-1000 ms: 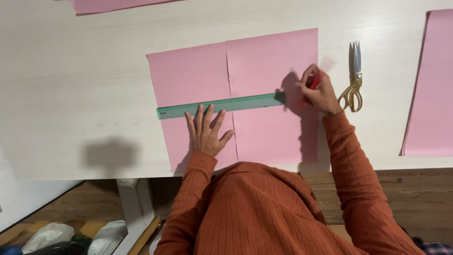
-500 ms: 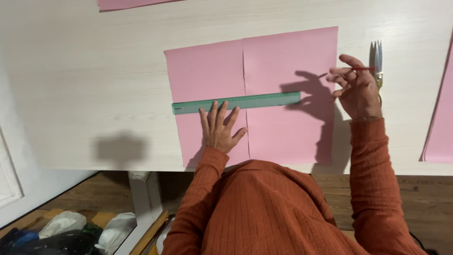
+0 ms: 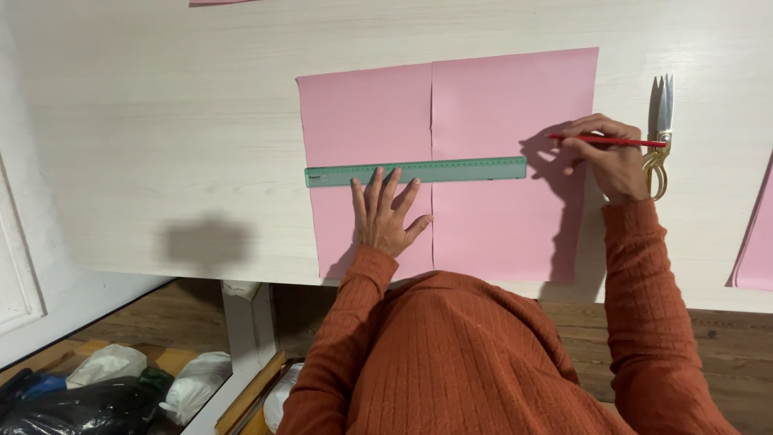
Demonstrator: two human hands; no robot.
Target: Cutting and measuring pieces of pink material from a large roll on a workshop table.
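Observation:
A pink sheet of paper (image 3: pixel 499 105) with a vertical crease down its middle lies flat on the pale wooden table (image 3: pixel 161 121). A green ruler (image 3: pixel 451 170) lies across it horizontally. My left hand (image 3: pixel 385 214) rests flat on the paper, its fingertips pressing the ruler's lower edge. My right hand (image 3: pixel 608 157) is at the paper's right edge, just right of the ruler's end, and holds a red pencil (image 3: pixel 612 141) level, lifted off the sheet. My orange sleeves fill the bottom of the view.
Gold-handled scissors (image 3: pixel 660 129) lie shut just right of my right hand. More pink paper (image 3: pixel 757 242) shows at the right edge, and another piece (image 3: pixel 217 2) at the top. Bags (image 3: pixel 105 387) sit on the wooden floor below the table's front edge.
My right hand has drawn away rightward from the ruler's end and lifted the red pencil off the paper. My left hand has stayed on the ruler.

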